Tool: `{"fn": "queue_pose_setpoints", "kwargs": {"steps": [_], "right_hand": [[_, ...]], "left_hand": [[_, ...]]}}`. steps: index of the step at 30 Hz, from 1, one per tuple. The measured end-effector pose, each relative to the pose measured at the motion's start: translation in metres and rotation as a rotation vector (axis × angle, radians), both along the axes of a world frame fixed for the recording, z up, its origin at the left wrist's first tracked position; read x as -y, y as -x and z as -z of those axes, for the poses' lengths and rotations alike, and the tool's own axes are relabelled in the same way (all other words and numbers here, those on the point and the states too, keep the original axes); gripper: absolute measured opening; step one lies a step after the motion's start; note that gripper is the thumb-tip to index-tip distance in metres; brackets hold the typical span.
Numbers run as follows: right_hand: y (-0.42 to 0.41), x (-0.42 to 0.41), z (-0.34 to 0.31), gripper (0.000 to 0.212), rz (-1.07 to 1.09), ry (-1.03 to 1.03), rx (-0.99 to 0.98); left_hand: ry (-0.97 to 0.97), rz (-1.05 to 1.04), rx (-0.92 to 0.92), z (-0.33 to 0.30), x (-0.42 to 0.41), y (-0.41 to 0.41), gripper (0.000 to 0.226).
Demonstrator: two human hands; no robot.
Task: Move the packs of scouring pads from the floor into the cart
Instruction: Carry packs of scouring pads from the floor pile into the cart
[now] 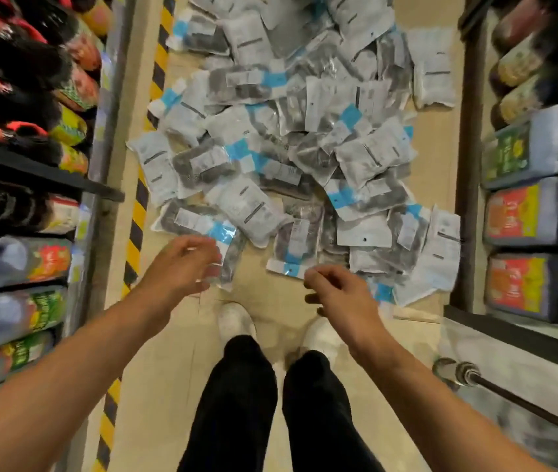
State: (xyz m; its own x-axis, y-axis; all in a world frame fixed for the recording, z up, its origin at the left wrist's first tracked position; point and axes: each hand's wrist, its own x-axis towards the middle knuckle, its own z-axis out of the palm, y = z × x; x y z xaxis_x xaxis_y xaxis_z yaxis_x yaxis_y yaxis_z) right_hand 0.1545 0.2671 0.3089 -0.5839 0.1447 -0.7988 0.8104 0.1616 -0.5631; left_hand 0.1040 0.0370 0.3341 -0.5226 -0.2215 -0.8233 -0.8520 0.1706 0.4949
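Observation:
A big heap of scouring pad packs (291,137), clear bags with grey pads and blue-white labels, covers the aisle floor ahead of my feet. My left hand (182,264) hovers over the nearest pack at the heap's front left (199,221), fingers loosely curled and holding nothing. My right hand (335,294) hangs just in front of a pack with a blue header (291,267), fingers relaxed and empty. A metal cart handle (464,374) shows at the lower right; the cart's basket is blurred.
Shelves of bottles and packaged goods (25,165) line the left side, and more shelves of boxed goods (536,216) line the right. A yellow-black hazard stripe (141,206) runs along the floor on the left. My white shoes (236,321) stand just behind the heap.

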Motion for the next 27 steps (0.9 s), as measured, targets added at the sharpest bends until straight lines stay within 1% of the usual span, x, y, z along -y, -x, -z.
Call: {"fn": "queue_pose_setpoints", "kwargs": {"steps": [2, 5, 7, 8, 9, 11, 13, 14, 16, 19, 22, 24, 26, 27], "right_hand": [[0.02, 0.01, 0.075, 0.012, -0.017, -0.025, 0.029], [0.043, 0.017, 0.185, 0.013, 0.018, -0.079, 0.07], [0.057, 0.015, 0.246, 0.021, 0.039, -0.103, 0.105], [0.063, 0.013, 0.272, 0.024, 0.055, -0.088, 0.118], [0.069, 0.01, 0.294, 0.029, 0.076, -0.063, 0.122], [0.081, 0.003, 0.332, 0.044, 0.121, -0.051, 0.125], [0.092, -0.001, 0.363, 0.061, 0.158, -0.094, 0.112], [0.096, -0.002, 0.378, 0.071, 0.158, -0.133, 0.107], [0.103, -0.001, 0.4, 0.091, 0.146, -0.222, 0.112], [0.111, 0.005, 0.423, 0.108, 0.129, -0.3, 0.167], [0.12, 0.011, 0.434, 0.111, 0.081, -0.381, 0.238], [0.122, 0.01, 0.438, 0.109, 0.046, -0.409, 0.267], [0.122, 0.008, 0.437, 0.107, 0.044, -0.392, 0.287], [0.122, 0.005, 0.435, 0.102, 0.056, -0.374, 0.279]], "left_hand": [[-0.045, 0.017, 0.028, 0.07, 0.0, 0.016, 0.005], [-0.082, 0.015, 0.105, 0.173, 0.004, 0.032, 0.011], [-0.091, -0.033, 0.143, 0.237, 0.008, 0.043, 0.01], [-0.075, -0.057, 0.143, 0.267, 0.01, 0.05, 0.006], [-0.054, -0.074, 0.136, 0.294, 0.011, 0.058, 0.007], [-0.039, -0.115, 0.13, 0.341, 0.012, 0.075, 0.035], [-0.097, -0.144, 0.135, 0.378, 0.009, 0.091, 0.052], [-0.131, -0.16, 0.14, 0.393, 0.007, 0.096, 0.06], [-0.096, -0.224, 0.132, 0.418, 0.001, 0.105, 0.068], [0.001, -0.388, 0.068, 0.438, -0.008, 0.113, 0.062], [-0.013, -0.489, 0.027, 0.447, -0.011, 0.116, 0.067], [-0.008, -0.487, 0.022, 0.451, -0.008, 0.113, 0.061], [-0.023, -0.471, 0.027, 0.453, -0.002, 0.108, 0.06], [-0.033, -0.461, 0.022, 0.452, 0.001, 0.106, 0.058]]}}
